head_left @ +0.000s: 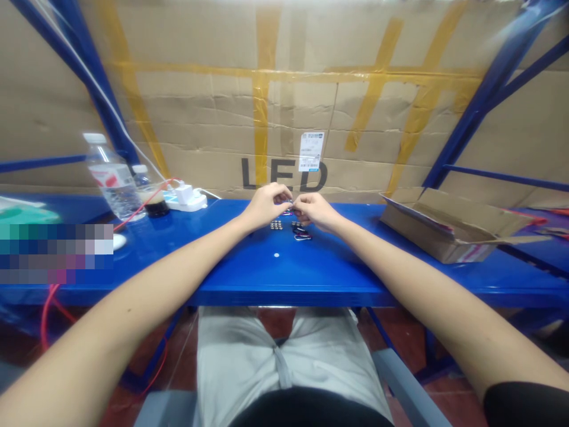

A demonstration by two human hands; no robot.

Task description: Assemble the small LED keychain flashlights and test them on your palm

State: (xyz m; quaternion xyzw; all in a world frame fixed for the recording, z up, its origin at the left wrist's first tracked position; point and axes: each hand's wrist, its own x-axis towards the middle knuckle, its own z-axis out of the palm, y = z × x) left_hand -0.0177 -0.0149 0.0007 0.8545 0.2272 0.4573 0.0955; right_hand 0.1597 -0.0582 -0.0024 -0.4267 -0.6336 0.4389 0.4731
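Observation:
Both my arms reach out over the blue table (311, 273). My left hand (267, 204) and my right hand (315, 210) meet above its far middle, fingers pinched together on a tiny metal part (290, 204) between them. Just below the hands lies a cluster of small silver pieces (276, 225). Beside it sit a few dark small parts with a ring shape (302, 233). A single white dot-like piece (276, 255) lies nearer to me.
A clear water bottle (113, 181) and a dark-bottomed smaller bottle (149, 193) stand at the left. A white power strip with plug (186, 198) and red cable lies behind. An open cardboard box (448, 228) sits at right. A large cardboard sheet marked LED backs the table.

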